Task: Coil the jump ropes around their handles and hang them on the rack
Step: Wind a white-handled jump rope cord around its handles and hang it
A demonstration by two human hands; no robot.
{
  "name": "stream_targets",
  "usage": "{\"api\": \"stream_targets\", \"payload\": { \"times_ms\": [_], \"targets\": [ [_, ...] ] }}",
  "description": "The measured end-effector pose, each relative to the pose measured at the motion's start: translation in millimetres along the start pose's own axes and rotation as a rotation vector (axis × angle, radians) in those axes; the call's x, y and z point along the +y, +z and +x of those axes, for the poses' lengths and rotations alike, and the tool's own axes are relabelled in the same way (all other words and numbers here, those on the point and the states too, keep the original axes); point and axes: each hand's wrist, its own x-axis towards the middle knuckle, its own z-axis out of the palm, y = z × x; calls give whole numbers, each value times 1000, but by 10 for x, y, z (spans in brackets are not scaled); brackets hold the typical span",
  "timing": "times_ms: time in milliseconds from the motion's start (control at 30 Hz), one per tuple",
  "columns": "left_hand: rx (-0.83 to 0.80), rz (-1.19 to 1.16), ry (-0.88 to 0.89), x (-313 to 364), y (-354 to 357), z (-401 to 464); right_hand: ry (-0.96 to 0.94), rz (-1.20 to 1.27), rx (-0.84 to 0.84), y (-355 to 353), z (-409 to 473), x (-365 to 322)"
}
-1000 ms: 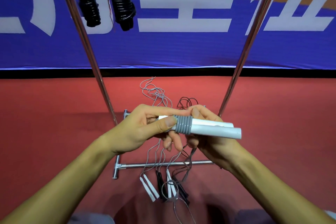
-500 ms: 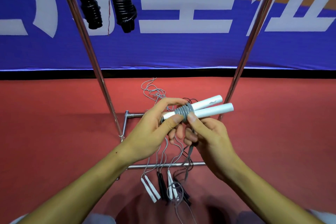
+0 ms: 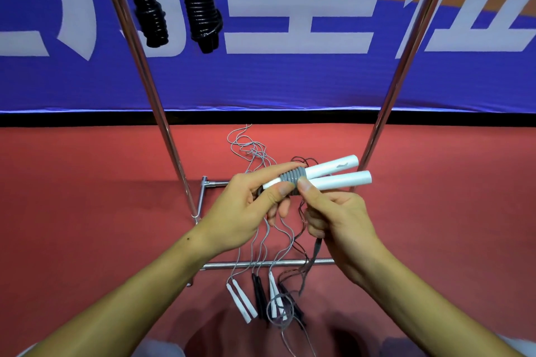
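Observation:
A pair of white jump-rope handles [image 3: 336, 175] lies side by side, pointing up and right, with a few turns of grey rope [image 3: 291, 180] wound round their left part. My left hand [image 3: 249, 206] pinches the handles' left end between thumb and fingers. My right hand [image 3: 336, 217] presses its thumb on the grey coil and holds the loose grey rope, which hangs down below it. Two coiled black ropes [image 3: 200, 0] hang from the top of the chrome rack [image 3: 150, 90] at upper left.
Several uncoiled ropes lie on the red floor under my hands: white handles [image 3: 242, 300], black handles [image 3: 258, 295] and tangled grey cords [image 3: 252, 148]. The rack's base bar [image 3: 266, 263] crosses below my hands. A blue banner [image 3: 290, 81] stands behind.
The handles have tilted from nearly level to pointing up and right and risen a little. My right hand has shifted from under the handles to thumb on the coil.

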Motion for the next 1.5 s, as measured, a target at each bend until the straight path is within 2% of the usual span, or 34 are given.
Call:
{"api": "stream_targets", "payload": {
  "times_ms": [100,233,333,500,667,733,767,833,867,933,967,1033,1133,1267,1433,1500],
  "targets": [
    [33,-33,-22,-7,3,33,-43,-113,-1,-37,26,-24],
    [76,-98,-6,11,-56,66,7,-78,-116,-105,58,-126],
    [103,-112,4,-1,-78,73,35,-143,-64,-192,112,-129],
    [116,-134,12,-21,-73,91,-202,-468,83,-304,170,-21],
    [129,-85,16,-41,-62,102,-202,-526,9,-258,153,27],
    [135,-58,26,-41,-63,91,-27,-342,-103,-212,119,-18],
    [136,-50,36,-30,-63,83,127,-160,-178,-218,99,-83],
    [132,-83,74,26,-71,63,460,348,-433,-265,39,-280],
    [129,-136,95,63,-86,52,566,574,-572,-311,9,-369],
    [129,-233,131,123,-116,47,605,784,-717,-394,-21,-486],
    [134,-237,135,133,-117,48,588,781,-701,-391,-34,-517],
    [147,-151,116,90,-94,48,532,599,-533,-306,-52,-490],
    [176,54,66,-37,-60,70,365,165,-250,-234,-9,-340],
    [206,190,62,-104,-69,92,136,-304,-124,-283,86,-258],
    [227,358,106,-108,-49,80,-99,-590,13,-346,113,-166],
    [220,378,96,-129,-80,89,-106,-562,-8,-335,107,-163]
  ]
}}
